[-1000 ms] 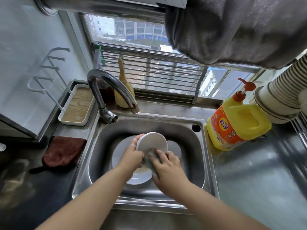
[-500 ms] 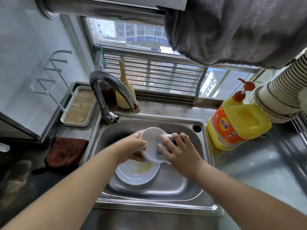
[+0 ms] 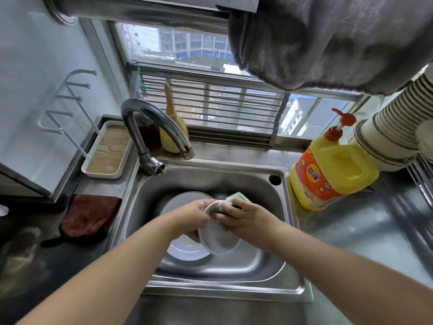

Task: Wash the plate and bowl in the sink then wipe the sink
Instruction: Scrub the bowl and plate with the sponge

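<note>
Your left hand (image 3: 194,215) grips the bowl (image 3: 219,240) rim over the sink (image 3: 269,261); right hand (image 3: 246,219) pinches the sponge (image 3: 234,199). Wet ceramic, probably slippery and breakable: hold the rim firmly

plate (image 3: 185,250) in sink (image 3: 264,266); bowl (image 3: 219,240) above plate; detergent jug (image 3: 328,170) right of sink.
</note>
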The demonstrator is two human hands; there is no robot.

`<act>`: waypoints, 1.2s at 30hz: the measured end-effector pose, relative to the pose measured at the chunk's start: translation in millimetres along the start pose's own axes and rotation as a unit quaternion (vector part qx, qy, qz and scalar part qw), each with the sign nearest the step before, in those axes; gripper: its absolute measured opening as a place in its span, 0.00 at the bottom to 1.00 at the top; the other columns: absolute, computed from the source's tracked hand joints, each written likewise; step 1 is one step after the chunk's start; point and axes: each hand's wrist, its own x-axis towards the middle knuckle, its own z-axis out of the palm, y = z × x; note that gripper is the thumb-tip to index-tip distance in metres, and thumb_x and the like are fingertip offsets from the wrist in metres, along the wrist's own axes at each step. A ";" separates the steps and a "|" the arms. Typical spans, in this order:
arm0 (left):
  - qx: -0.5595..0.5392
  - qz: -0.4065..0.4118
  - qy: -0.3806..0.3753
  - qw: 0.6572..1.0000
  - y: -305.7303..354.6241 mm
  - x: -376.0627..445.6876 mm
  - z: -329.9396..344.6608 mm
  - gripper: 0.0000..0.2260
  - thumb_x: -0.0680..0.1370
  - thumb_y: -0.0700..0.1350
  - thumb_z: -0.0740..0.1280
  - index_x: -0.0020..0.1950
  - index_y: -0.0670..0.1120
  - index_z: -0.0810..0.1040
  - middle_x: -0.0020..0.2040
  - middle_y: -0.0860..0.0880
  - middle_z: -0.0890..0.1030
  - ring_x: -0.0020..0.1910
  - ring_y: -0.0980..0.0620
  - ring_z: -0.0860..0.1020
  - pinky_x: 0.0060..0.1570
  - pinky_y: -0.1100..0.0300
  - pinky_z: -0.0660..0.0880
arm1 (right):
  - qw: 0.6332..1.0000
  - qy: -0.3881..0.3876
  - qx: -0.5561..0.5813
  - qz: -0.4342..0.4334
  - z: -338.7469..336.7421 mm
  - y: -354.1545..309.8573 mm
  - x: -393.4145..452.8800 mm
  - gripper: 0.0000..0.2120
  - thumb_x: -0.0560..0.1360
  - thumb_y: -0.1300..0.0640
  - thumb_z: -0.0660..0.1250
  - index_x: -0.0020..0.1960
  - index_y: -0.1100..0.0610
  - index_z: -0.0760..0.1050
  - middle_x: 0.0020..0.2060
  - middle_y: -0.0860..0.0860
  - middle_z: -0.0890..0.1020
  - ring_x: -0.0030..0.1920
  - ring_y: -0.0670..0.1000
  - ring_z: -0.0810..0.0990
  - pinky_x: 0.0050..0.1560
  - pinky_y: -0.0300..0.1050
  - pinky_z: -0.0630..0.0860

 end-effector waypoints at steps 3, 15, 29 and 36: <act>0.045 0.005 -0.030 0.999 14.3 2.4 -11.9 0.29 0.69 0.31 0.52 0.57 0.60 0.77 0.51 0.47 0.83 0.52 0.44 0.81 0.47 0.38 0.79 | 0.999 -0.004 -0.043 -0.030 -5.8 19.6 8.0 0.17 0.67 0.51 0.68 0.56 0.46 0.80 0.63 0.42 0.76 0.64 0.52 0.69 0.67 0.49 0.61; -0.128 0.004 0.107 0.986 -5.6 17.4 11.2 0.26 0.72 0.30 0.53 0.52 0.62 0.72 0.56 0.43 0.75 0.53 0.41 0.76 0.31 0.56 0.77 | 0.769 -0.155 0.431 0.446 -43.4 -62.3 34.4 0.26 0.71 0.44 0.65 0.68 0.43 0.66 0.67 0.51 0.70 0.58 0.59 0.69 0.60 0.49 0.68; -0.295 0.093 0.101 0.945 -0.4 9.2 27.1 0.29 0.77 0.34 0.52 0.64 0.69 0.64 0.61 0.45 0.72 0.54 0.45 0.75 0.39 0.52 0.79 | 0.834 -0.050 0.300 0.460 -33.4 -40.6 34.0 0.20 0.59 0.48 0.72 0.51 0.48 0.80 0.45 0.48 0.83 0.35 0.55 0.78 0.34 0.47 0.74; -0.099 0.019 -0.043 0.994 1.8 -2.4 -7.2 0.30 0.73 0.31 0.51 0.63 0.62 0.69 0.57 0.42 0.75 0.50 0.41 0.79 0.41 0.45 0.80 | 0.995 0.027 0.098 0.023 -15.3 23.0 -7.5 0.17 0.69 0.53 0.57 0.51 0.42 0.80 0.57 0.44 0.80 0.55 0.52 0.78 0.59 0.49 0.67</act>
